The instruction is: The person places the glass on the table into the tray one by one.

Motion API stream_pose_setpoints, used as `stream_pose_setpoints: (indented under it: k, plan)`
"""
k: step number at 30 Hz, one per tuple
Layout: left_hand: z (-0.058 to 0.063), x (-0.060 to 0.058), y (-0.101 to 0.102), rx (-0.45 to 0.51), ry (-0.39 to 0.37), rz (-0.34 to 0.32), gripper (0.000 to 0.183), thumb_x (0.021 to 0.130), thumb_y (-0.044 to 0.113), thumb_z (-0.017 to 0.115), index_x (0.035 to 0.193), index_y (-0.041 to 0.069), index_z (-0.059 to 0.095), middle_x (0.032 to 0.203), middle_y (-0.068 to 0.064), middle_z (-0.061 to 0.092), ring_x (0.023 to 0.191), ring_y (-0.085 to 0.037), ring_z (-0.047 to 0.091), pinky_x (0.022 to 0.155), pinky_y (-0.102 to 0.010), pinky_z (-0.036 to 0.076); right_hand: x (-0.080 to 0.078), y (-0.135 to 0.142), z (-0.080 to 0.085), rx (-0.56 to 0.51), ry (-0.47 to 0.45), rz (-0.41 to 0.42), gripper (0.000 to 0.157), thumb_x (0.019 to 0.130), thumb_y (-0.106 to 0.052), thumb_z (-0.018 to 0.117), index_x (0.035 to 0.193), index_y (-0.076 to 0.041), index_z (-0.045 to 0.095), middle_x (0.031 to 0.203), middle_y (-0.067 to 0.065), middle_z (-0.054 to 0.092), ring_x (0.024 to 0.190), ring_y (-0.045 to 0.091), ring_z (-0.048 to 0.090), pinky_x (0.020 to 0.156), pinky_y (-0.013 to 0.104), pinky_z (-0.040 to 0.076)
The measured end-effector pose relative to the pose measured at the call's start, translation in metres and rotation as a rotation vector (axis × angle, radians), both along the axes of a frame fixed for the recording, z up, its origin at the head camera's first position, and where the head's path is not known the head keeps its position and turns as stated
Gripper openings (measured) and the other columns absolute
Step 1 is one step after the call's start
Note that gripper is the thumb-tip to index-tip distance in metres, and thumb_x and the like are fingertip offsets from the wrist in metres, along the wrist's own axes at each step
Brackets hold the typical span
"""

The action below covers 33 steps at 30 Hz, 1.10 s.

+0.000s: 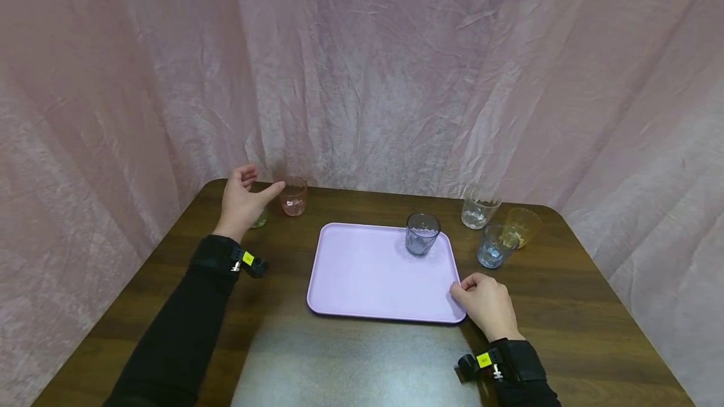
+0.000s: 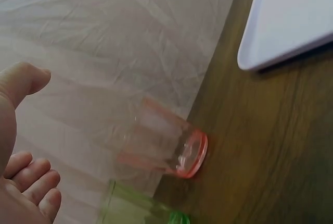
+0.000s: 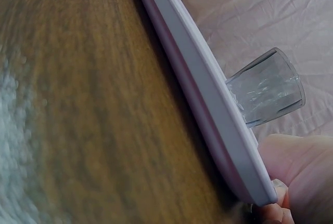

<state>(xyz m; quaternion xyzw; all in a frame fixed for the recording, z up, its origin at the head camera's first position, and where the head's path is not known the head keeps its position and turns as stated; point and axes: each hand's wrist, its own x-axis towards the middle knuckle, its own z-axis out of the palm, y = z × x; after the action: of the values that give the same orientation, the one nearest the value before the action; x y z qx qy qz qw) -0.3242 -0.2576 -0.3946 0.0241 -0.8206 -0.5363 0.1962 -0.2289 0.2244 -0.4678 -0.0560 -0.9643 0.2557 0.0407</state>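
Note:
My left hand [image 1: 240,206] hovers over the far left of the table, thumb spread from loosely bent fingers, holding nothing. Partly hidden behind it is a green glass [image 1: 259,218], which also shows at the bottom of the left wrist view. A pink glass [image 1: 294,196] stands just right of the thumb. With my right hand [image 1: 489,303] I pinch the near right corner of a lilac tray [image 1: 367,275]; the right wrist view shows the thumb at the rim [image 3: 250,151] and fingertips below it. On the tray's far right part stands a grey glass [image 1: 422,234].
Right of the tray a clear glass [image 1: 478,209], a blue glass [image 1: 495,247] and a yellow glass [image 1: 525,226] stand close together. The wooden table [image 1: 577,331] ends at a pink curtain [image 1: 362,80] along the back.

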Motion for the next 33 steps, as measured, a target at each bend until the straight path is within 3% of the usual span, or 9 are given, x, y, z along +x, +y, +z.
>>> stream_pose_setpoints:
  k: [9, 22, 33]
  plan:
    - [-0.007, 0.0, -0.017, 0.007, 0.027, 0.047, 0.094, 0.082, 0.041, 0.081, 0.147, -0.003, 0.028, 0.144, -0.019, 0.036, 0.13, -0.033, 0.033, 0.111, -0.046, 0.027, 0.0, 0.0, -0.001, 0.003, 0.002, -0.004, 0.022, 0.083, -0.034, 0.069, 0.074, -0.015, 0.066, 0.068, -0.001, 0.063, 0.064, 0.021, 0.055, 0.053, 0.032, 0.041]
    - [-0.019, 0.001, -0.027, -0.011, -0.04, 0.096, 0.099, 0.082, 0.045, 0.08, 0.152, 0.004, 0.022, 0.148, -0.016, 0.029, 0.133, -0.03, 0.027, 0.11, -0.048, 0.029, -0.001, 0.0, -0.001, 0.002, -0.003, 0.001, 0.021, 0.083, -0.033, 0.069, 0.075, -0.013, 0.067, 0.069, -0.001, 0.064, 0.064, 0.02, 0.054, 0.053, 0.032, 0.041]
    - [-0.033, -0.002, -0.033, -0.045, -0.114, 0.121, 0.104, 0.081, 0.048, 0.08, 0.152, 0.0, 0.019, 0.147, -0.02, 0.027, 0.133, -0.034, 0.026, 0.109, -0.051, 0.029, 0.0, 0.0, -0.003, -0.003, 0.018, 0.005, 0.02, 0.082, -0.032, 0.07, 0.074, -0.014, 0.067, 0.066, -0.001, 0.063, 0.062, 0.02, 0.054, 0.052, 0.031, 0.041]
